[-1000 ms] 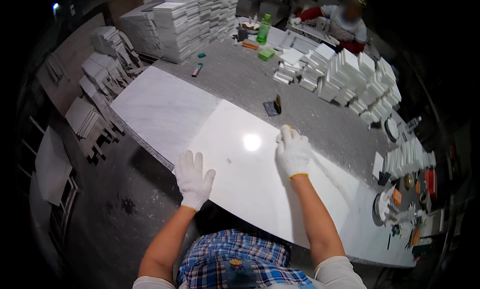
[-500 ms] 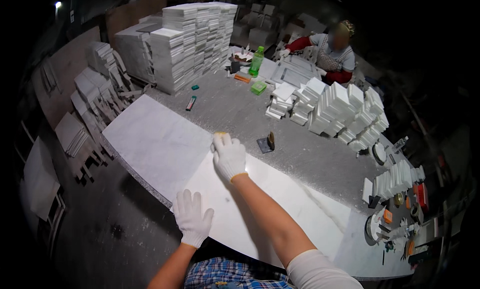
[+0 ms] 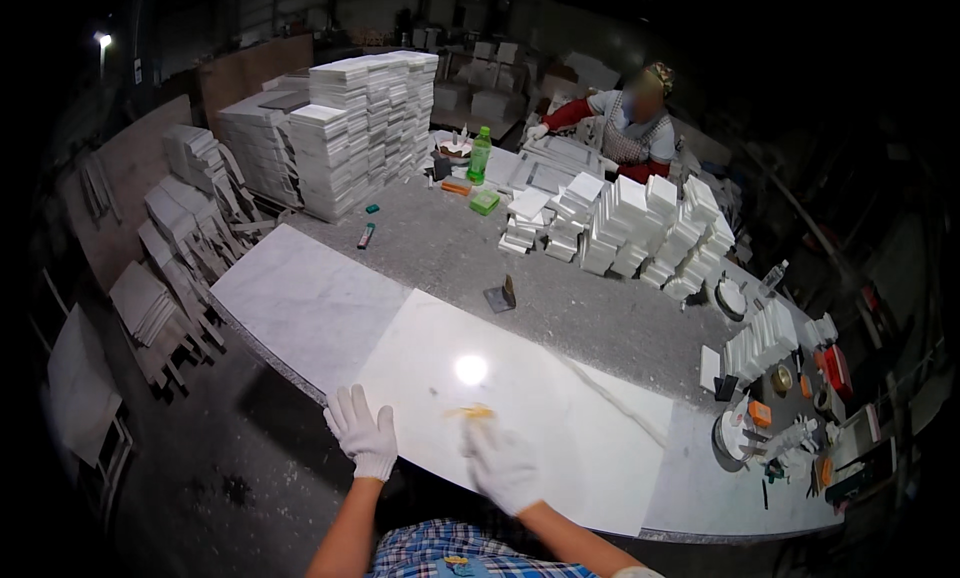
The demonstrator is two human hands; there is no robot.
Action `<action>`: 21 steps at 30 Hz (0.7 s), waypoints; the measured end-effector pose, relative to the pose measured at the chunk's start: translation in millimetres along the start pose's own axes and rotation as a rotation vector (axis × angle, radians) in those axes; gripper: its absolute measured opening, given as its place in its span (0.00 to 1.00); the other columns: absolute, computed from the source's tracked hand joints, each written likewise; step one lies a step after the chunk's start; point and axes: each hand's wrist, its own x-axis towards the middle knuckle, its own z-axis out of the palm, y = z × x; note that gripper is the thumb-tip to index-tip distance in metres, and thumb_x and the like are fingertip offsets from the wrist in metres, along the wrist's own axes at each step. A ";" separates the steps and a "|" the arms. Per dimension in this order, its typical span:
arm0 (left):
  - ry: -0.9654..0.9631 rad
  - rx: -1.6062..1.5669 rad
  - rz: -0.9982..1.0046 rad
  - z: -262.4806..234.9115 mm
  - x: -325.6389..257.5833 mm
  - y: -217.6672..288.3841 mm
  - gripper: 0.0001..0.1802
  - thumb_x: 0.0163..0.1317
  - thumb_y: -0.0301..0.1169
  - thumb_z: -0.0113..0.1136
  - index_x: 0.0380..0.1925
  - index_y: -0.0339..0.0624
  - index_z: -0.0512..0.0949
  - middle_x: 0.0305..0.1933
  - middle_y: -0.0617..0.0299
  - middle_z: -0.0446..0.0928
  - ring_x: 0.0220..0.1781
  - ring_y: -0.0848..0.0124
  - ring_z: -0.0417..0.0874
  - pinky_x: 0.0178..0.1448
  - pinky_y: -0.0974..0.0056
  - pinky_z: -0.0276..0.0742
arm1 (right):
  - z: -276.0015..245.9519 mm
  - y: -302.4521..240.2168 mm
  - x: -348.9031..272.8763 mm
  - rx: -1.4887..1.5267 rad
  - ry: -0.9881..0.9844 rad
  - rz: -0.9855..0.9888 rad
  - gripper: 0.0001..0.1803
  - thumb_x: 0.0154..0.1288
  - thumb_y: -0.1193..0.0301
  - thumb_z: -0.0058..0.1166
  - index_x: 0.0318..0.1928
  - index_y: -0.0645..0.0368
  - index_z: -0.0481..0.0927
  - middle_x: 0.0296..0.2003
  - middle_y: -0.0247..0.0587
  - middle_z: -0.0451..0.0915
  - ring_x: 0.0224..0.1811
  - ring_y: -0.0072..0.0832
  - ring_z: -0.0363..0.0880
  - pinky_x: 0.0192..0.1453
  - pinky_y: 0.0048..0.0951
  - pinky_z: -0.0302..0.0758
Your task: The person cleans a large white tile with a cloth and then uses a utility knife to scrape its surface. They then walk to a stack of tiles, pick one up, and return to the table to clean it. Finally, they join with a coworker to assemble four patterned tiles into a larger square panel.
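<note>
A white, grey-veined stone slab (image 3: 580, 458) lies flat in front of me, with a lamp's bright reflection on its polished face. My left hand (image 3: 362, 436), in a white knitted glove, rests with fingers spread at the slab's near left edge. Over the slab's near middle is my right hand (image 3: 500, 466), also gloved and smeared by motion. At its fingertips shows a small yellow thing (image 3: 472, 412), too blurred to name. A greyer slab (image 3: 315, 288) adjoins on the left, and another pale slab (image 3: 700, 478) on the right.
Beyond the slabs, the grey worktop holds a small dark block (image 3: 500, 296), a tall tile stack (image 3: 365, 128), a green bottle (image 3: 480, 156) and white tile piles (image 3: 620, 228). Tools and a round tub (image 3: 735, 438) crowd the right. Across the table a co-worker (image 3: 630, 128) handles a panel.
My right hand has swept from the slab's far left corner back toward me, the yellow thing moving with it. My left hand stays at the near edge. The whole view has shifted slightly.
</note>
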 end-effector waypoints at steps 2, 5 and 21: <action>-0.040 0.014 -0.024 6.4 -2.9 9.1 0.39 0.61 0.47 0.60 0.68 0.34 0.68 0.74 0.39 0.61 0.79 0.41 0.52 0.81 0.39 0.41 | -35.8 37.6 -46.4 -0.145 -0.170 0.322 0.31 0.62 0.69 0.50 0.67 0.57 0.71 0.54 0.52 0.76 0.38 0.47 0.79 0.44 0.49 0.75; -0.008 0.072 -0.064 -6.1 -5.5 -9.2 0.39 0.61 0.47 0.60 0.68 0.35 0.68 0.74 0.40 0.61 0.79 0.41 0.53 0.81 0.40 0.42 | -80.3 78.5 -95.9 -0.247 -0.171 0.598 0.33 0.64 0.69 0.47 0.71 0.58 0.67 0.61 0.57 0.73 0.50 0.49 0.75 0.57 0.50 0.70; -0.043 0.088 -0.167 -16.2 -33.4 -17.1 0.39 0.65 0.51 0.56 0.71 0.41 0.65 0.76 0.42 0.60 0.79 0.44 0.54 0.80 0.42 0.46 | -151.7 163.5 -215.2 -0.665 0.022 0.785 0.28 0.65 0.66 0.52 0.64 0.61 0.74 0.66 0.61 0.69 0.70 0.56 0.64 0.75 0.51 0.60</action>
